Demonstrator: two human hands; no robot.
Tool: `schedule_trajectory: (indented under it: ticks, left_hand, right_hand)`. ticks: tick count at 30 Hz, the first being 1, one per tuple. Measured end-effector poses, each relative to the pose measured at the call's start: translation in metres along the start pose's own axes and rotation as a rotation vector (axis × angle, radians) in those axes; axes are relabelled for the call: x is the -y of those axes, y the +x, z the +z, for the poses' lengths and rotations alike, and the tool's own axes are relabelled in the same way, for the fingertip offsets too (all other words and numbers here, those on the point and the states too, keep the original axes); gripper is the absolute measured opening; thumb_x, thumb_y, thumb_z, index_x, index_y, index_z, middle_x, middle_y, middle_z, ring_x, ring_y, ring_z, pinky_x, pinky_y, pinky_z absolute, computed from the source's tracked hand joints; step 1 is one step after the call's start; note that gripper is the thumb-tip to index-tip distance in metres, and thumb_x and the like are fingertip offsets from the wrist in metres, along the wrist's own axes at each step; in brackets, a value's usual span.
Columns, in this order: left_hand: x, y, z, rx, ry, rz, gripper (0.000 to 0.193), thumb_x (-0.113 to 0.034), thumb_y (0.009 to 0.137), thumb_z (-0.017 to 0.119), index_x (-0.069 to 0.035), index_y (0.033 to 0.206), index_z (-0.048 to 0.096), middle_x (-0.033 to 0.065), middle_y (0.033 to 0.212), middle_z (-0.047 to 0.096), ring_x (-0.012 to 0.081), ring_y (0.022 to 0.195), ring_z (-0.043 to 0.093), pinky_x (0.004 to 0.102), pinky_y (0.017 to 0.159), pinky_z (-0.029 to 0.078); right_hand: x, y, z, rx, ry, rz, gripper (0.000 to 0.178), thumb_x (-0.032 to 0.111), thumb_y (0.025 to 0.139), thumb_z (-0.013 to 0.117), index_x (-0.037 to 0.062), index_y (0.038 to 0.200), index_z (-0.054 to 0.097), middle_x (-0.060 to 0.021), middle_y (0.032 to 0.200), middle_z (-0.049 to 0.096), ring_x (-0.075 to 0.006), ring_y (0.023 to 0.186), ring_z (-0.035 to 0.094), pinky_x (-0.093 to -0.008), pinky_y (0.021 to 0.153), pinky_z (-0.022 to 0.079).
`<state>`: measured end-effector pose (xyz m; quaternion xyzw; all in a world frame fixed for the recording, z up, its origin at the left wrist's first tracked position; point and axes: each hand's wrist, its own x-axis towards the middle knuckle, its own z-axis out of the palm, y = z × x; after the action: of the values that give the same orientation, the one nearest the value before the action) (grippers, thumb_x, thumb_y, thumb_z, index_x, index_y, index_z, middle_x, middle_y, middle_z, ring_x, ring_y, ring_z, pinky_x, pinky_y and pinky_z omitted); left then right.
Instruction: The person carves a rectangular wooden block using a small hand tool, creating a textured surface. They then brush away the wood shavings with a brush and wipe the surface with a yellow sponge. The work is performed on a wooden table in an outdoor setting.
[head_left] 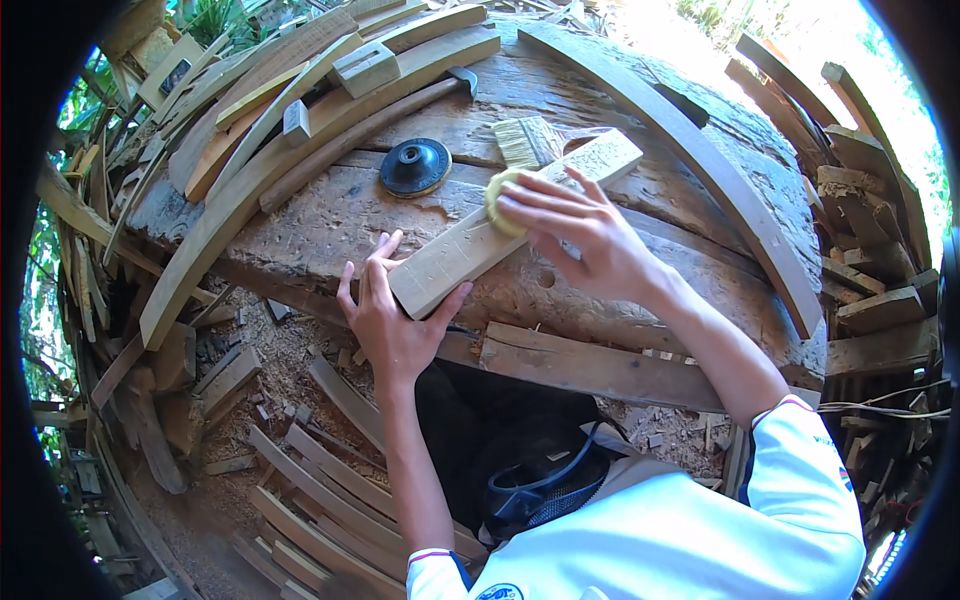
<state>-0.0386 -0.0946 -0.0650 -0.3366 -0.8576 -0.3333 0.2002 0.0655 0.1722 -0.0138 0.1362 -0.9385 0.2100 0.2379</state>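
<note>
A pale, squared length of wood (pixel 450 263) lies slantwise on the rough workbench, its far end up to the right. My left hand (pixel 390 315) grips its near end, thumb on the right side and fingers on the left. My right hand (pixel 590 235) presses a round yellowish sanding pad (pixel 508 203) against the wood's upper face, fingers over the pad. Just beyond the wood lies a flat brush (pixel 527 143) with pale bristles. Left of it sits a round black backing pad (pixel 415 166) with a hole in its centre.
Long curved planks (pixel 330 130) are piled at the back left, beside a wooden-handled tool (pixel 370 135). Another curved plank (pixel 690 165) arcs across the bench's (pixel 310 225) right side. Stacked offcuts (pixel 865 215) stand at far right. Wood strips (pixel 330 500) and shavings cover the ground below.
</note>
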Motion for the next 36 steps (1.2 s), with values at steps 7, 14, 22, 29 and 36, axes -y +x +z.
schedule_trajectory:
  ticks: [7, 14, 22, 29, 36]
  left_hand:
    - [-0.002, 0.002, -0.001, -0.008, -0.01, 0.004, 0.072, -0.066, 0.081, 0.087, -0.01, 0.113, 0.055, 0.0129, 0.143, 0.069, 0.0294, 0.137, 0.065, 0.0569, 0.123, 0.028]
    - [-0.001, 0.0, 0.003, -0.007, -0.019, -0.02, 0.073, -0.067, 0.081, 0.087, -0.01, 0.112, 0.055, 0.0126, 0.143, 0.069, 0.0293, 0.136, 0.065, 0.0568, 0.123, 0.029]
    - [-0.001, 0.001, -0.003, -0.016, 0.003, -0.002, 0.072, -0.067, 0.081, 0.087, -0.01, 0.111, 0.055, 0.0121, 0.142, 0.07, 0.0294, 0.135, 0.066, 0.0571, 0.122, 0.03]
    - [0.0, -0.001, 0.0, -0.022, 0.026, -0.015, 0.073, -0.065, 0.08, 0.088, -0.009, 0.113, 0.055, 0.0111, 0.142, 0.069, 0.029, 0.134, 0.066, 0.056, 0.122, 0.03]
    - [-0.001, 0.002, 0.0, -0.016, 0.017, -0.01, 0.077, -0.064, 0.078, 0.089, -0.007, 0.119, 0.057, 0.0106, 0.14, 0.07, 0.028, 0.129, 0.068, 0.0545, 0.122, 0.031]
  right_hand:
    - [-0.077, -0.017, -0.033, -0.168, -0.379, 0.337, 0.035, 0.011, 0.105, 0.06, 0.0198, 0.137, 0.074, -0.0043, 0.148, 0.07, -0.0279, 0.148, 0.057, -0.0662, 0.126, 0.03]
    - [0.033, 0.01, 0.004, 0.17, -0.019, -0.053, 0.057, 0.015, 0.102, 0.067, 0.0171, 0.157, 0.056, -0.0082, 0.165, 0.053, -0.0239, 0.155, 0.048, -0.0692, 0.129, 0.025]
    - [-0.04, 0.01, -0.032, 0.134, -0.46, 0.302, 0.043, 0.042, 0.113, 0.054, 0.0202, 0.149, 0.064, -0.0056, 0.156, 0.063, -0.017, 0.149, 0.055, -0.0707, 0.128, 0.027]
    - [0.03, 0.019, -0.003, 0.229, -0.357, 0.212, 0.076, 0.061, 0.11, 0.048, 0.0085, 0.164, 0.043, -0.0096, 0.174, 0.039, -0.0273, 0.161, 0.037, -0.0744, 0.129, 0.015]
    - [0.025, 0.017, -0.007, 0.261, -0.158, -0.054, 0.07, 0.062, 0.106, 0.057, 0.0159, 0.16, 0.053, -0.0077, 0.161, 0.057, -0.0278, 0.156, 0.046, -0.0735, 0.13, 0.013]
